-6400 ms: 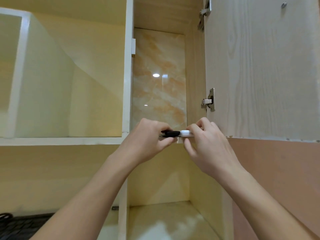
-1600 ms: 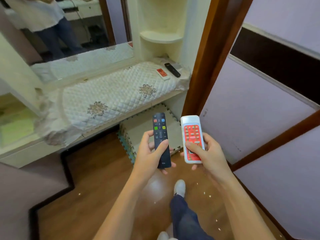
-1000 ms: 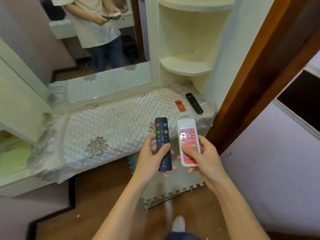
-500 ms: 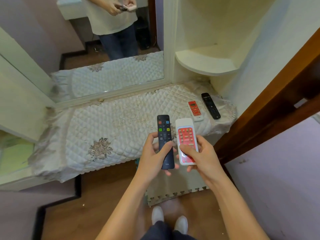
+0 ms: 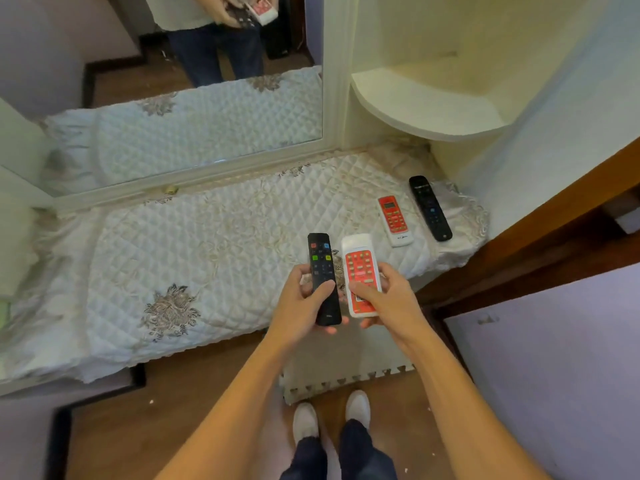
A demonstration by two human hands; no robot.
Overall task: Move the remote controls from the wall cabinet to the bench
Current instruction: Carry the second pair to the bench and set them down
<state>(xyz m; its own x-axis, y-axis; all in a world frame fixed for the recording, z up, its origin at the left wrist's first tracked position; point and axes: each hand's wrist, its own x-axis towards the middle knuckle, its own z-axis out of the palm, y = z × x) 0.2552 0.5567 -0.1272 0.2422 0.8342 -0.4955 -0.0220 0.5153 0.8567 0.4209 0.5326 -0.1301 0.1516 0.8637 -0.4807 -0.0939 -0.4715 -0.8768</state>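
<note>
My left hand (image 5: 300, 303) grips a slim black remote (image 5: 321, 268) with coloured buttons, thumb laid across its lower half. Beside it, my right hand (image 5: 384, 299) holds a white remote with a red face (image 5: 360, 271). Both remotes are upright, side by side, above the front edge of the bench (image 5: 194, 251), which has a white quilted cover. Two more remotes lie flat on the bench's right end: a small red-and-white one (image 5: 394, 220) and a long black one (image 5: 430, 207).
A mirror (image 5: 166, 98) stands behind the bench and reflects the person. A rounded cream corner shelf (image 5: 426, 105) overhangs the bench's right end. A brown door frame (image 5: 540, 216) rises at right. A foam mat (image 5: 346, 372) lies on the wooden floor by my shoes.
I have stepped closer to the bench and look more steeply down. Both hands, still holding their remotes, now hover over the bench's front edge.
</note>
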